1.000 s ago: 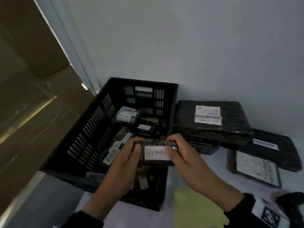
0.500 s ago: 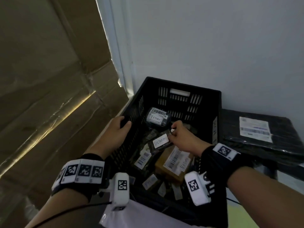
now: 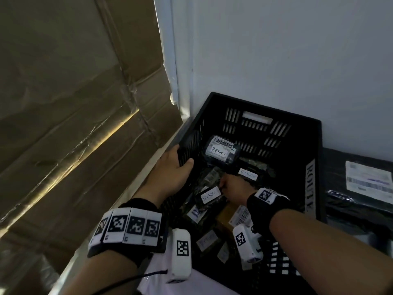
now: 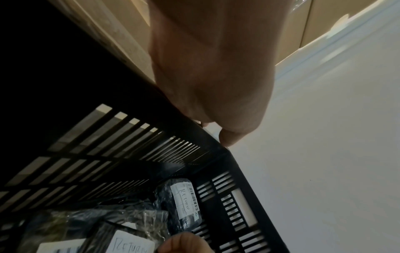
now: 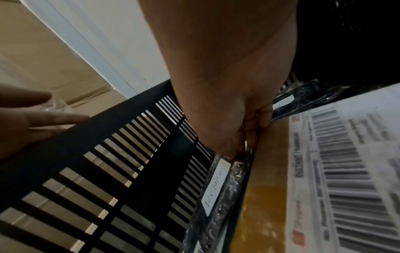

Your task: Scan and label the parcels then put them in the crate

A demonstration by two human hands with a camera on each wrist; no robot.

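— Where is the parcel [image 3: 209, 198] now?
— Inside the black crate [image 3: 314, 133], lying on the heap near the crate's left wall, about halfway along it. It rests partly on a brown box [image 3: 225, 218] with a barcode label.

— Which way does it run?
— It is a slim, flat packet. In the head view its long axis runs slantwise, from the near left up toward the far right, and the face with the label is turned up.

— How does it look?
— Black and glossy, wrapped in crinkled film, with a white sticker [image 3: 211, 194] bearing handwriting that seems to read "RETURN".

— And the right hand [image 3: 232, 187]?
— Its grip is closed on the parcel's far end. The right wrist view shows the fingertips [image 5: 252, 137] pinched on the wrapped edge, just beside the brown box.

— The left hand [image 3: 170, 175]?
— It grips the rim of the crate's left wall, thumb inside, fingers over the outer side.

— What else lies in the crate?
— A rounded black parcel [image 3: 222, 151] near the far left corner, with a barcode and a "RETURN" sticker, and another labelled one [image 3: 247, 174] beyond the right hand. More labelled packets lie toward the near edge.

— Outside the crate?
— A big black parcel [image 3: 361, 188] with a shipping label sits just beside the crate's right wall. Cardboard [image 3: 63, 103] stands to the left.
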